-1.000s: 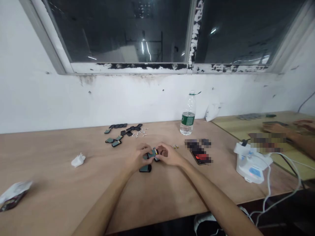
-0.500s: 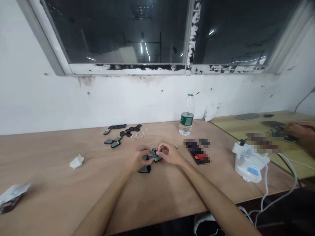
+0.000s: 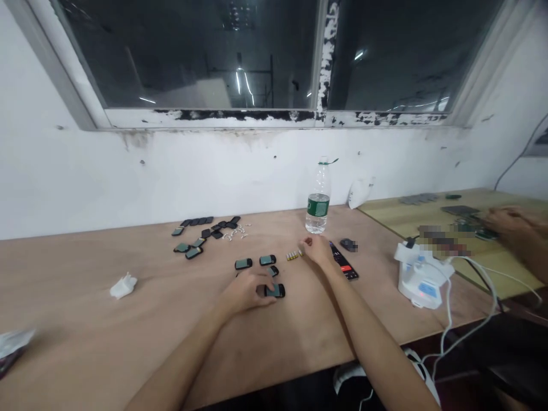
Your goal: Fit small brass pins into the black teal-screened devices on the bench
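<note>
My left hand (image 3: pixel 245 294) is closed, thumb and fingers gripping the edge of a small black case with a grey-green panel (image 3: pixel 276 290) on the table. Just beyond the fingers lie similar cases: one to the left (image 3: pixel 244 264), another farther back (image 3: pixel 268 260), and a third partly hidden behind the fingertips (image 3: pixel 273 271). My right hand (image 3: pixel 317 251) is closed, with its fingers curled beside a short row of small yellow-and-silver cylinders (image 3: pixel 293 256). Whether the fingertips hold one of these is too small to tell.
More black cases (image 3: pixel 217 228) and small white pieces (image 3: pixel 233 233) lie at the back left. A water bottle (image 3: pixel 318 208) stands behind my right hand, a phone (image 3: pixel 346 267) beside it. A white device with cables (image 3: pixel 422 279) and another person's hands (image 3: pixel 509 220) are at right.
My hands were together over the cases; now my right hand has moved right to the cylinders. My left hand grips a case nearer the front edge. The view has shifted slightly.
</note>
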Tool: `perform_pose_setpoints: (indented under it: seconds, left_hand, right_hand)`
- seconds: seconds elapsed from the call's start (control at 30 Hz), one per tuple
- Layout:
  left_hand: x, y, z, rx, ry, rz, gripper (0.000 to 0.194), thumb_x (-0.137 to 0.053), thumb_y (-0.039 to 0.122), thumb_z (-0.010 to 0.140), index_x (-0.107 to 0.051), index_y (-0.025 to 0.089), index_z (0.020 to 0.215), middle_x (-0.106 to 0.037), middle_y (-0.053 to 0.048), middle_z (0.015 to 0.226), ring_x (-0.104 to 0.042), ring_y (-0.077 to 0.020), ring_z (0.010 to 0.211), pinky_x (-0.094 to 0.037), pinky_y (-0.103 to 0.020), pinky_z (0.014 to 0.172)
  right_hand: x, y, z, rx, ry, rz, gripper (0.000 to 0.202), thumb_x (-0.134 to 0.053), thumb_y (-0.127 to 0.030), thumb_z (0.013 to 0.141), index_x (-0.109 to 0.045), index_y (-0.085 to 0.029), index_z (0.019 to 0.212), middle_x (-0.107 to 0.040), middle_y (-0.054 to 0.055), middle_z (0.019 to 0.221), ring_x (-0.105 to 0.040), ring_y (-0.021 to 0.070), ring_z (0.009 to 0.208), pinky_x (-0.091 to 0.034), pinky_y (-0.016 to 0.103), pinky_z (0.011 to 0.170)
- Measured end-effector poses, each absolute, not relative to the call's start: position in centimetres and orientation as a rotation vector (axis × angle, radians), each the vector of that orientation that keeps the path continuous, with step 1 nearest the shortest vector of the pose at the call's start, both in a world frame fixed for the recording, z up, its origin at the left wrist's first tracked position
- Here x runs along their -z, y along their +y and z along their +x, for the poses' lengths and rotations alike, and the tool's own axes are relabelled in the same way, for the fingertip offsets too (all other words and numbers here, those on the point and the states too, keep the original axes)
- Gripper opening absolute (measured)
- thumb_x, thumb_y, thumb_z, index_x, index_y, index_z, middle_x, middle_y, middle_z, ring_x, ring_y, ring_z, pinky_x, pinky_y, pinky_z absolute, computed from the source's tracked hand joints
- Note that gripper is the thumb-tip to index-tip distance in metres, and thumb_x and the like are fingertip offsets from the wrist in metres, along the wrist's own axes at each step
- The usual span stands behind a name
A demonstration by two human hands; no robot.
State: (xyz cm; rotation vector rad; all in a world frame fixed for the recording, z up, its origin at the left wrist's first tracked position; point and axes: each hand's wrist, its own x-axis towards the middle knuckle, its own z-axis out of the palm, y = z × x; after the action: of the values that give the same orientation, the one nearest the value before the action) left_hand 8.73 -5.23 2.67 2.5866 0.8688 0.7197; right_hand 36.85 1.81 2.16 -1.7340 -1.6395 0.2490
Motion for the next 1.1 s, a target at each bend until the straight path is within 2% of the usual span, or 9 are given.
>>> perform_pose_setpoints:
  seconds: [0.27,0.43,0.5,0.57,0.7,0.83,0.93,1.03,1.1]
  left_hand:
    - [-4.0,-5.8,8.8,-0.636,0.814,2.534,0.033,-0.084,0.051,0.075,-0.07,0.022,0.081,-0.075,-0.003,0.1,-0.068,-0.0237,0.097,-0.052,-0.032,0.088]
    - [-4.3,-4.0,7.1,-0.897,1.032,2.408,0.03,-0.065,0.05,0.093,-0.071,0.022,0.086,-0.072,-0.004,0.092,-0.065,-0.0199,0.087,-0.05,-0.029,0.08]
    - [-4.2,-3.1,5.8,-1.134,1.303,2.277,0.038,-0.061,0.052,0.093,-0.06,0.02,0.073,-0.062,0.0,0.073,-0.058,-0.0174,0.071,-0.045,-0.027,0.066]
    - [-3.9,-2.4,4.5,-1.337,1.575,2.065,0.051,-0.057,0.057,0.092,-0.04,0.022,0.059,-0.039,0.004,0.056,-0.043,-0.015,0.055,-0.034,-0.027,0.054]
    - [-3.8,-2.1,2.3,-1.473,1.808,1.659,0.06,-0.047,0.065,0.094,-0.018,0.026,0.059,-0.02,0.005,0.053,-0.026,-0.0133,0.047,-0.019,-0.029,0.048]
    - [-3.6,-2.0,1.7,-1.376,1.763,1.652,0.06,-0.039,0.066,0.096,-0.027,0.025,0.054,-0.028,0.003,0.049,-0.034,-0.0148,0.045,-0.024,-0.03,0.047]
    - [-3.1,-1.4,1.6,-1.291,1.673,1.742,0.059,-0.038,0.06,0.095,-0.043,0.023,0.05,-0.044,0.0,0.049,-0.048,-0.0176,0.049,-0.035,-0.029,0.05]
    - [-2.4,-0.7,1.5,-1.363,1.657,1.812,0.047,-0.043,0.047,0.088,-0.055,0.021,0.051,-0.064,-0.005,0.061,-0.062,-0.0215,0.064,-0.046,-0.028,0.058]
    - [-1.9,-0.4,1.4,-1.396,1.658,1.825,0.036,-0.045,0.039,0.082,-0.056,0.021,0.053,-0.065,-0.005,0.063,-0.064,-0.0219,0.063,-0.047,-0.029,0.058]
  right_hand:
    - [-2.5,1.1,36.1,-0.214,-1.653,-1.928,0.022,-0.062,-0.032,0.087,-0.079,-0.02,0.08,-0.078,0.012,0.09,-0.071,0.0258,0.086,-0.044,0.028,0.069]
    - [-2.6,1.5,36.3,-0.22,-1.531,-1.647,0.023,-0.056,-0.028,0.087,-0.075,-0.019,0.077,-0.076,0.009,0.081,-0.068,0.022,0.074,-0.045,0.028,0.068]
    - [-2.5,1.7,36.0,-0.263,-1.492,-1.456,0.025,-0.055,-0.033,0.088,-0.073,-0.019,0.078,-0.075,0.008,0.08,-0.066,0.0209,0.071,-0.048,0.029,0.069]
    - [-2.2,1.6,35.4,-0.313,-1.458,-1.313,0.031,-0.054,-0.04,0.089,-0.069,-0.019,0.073,-0.074,0.008,0.078,-0.065,0.0206,0.069,-0.05,0.03,0.07]
    - [-1.6,0.9,33.7,-0.491,-1.478,-1.221,0.049,-0.041,-0.046,0.095,-0.06,-0.02,0.058,-0.066,0.005,0.059,-0.064,0.0189,0.06,-0.049,0.028,0.065]
    - [-1.3,0.0,32.5,-0.632,-1.527,-1.153,0.032,-0.044,-0.033,0.087,-0.064,-0.02,0.066,-0.067,0.003,0.064,-0.062,0.0159,0.056,-0.048,0.025,0.057]
    - [-1.2,-0.2,32.3,-0.683,-1.503,-1.092,0.023,-0.046,-0.028,0.081,-0.066,-0.019,0.076,-0.069,0.002,0.07,-0.059,0.0145,0.054,-0.046,0.024,0.051]
    - [-0.9,0.2,32.6,-0.602,-1.483,-1.058,0.022,-0.046,-0.024,0.079,-0.067,-0.019,0.077,-0.067,0.002,0.069,-0.06,0.0147,0.058,-0.047,0.023,0.055]
    - [-0.8,0.5,32.9,-0.555,-1.438,-1.054,0.021,-0.046,-0.024,0.08,-0.066,-0.019,0.076,-0.064,0.001,0.066,-0.06,0.0151,0.059,-0.047,0.023,0.055]
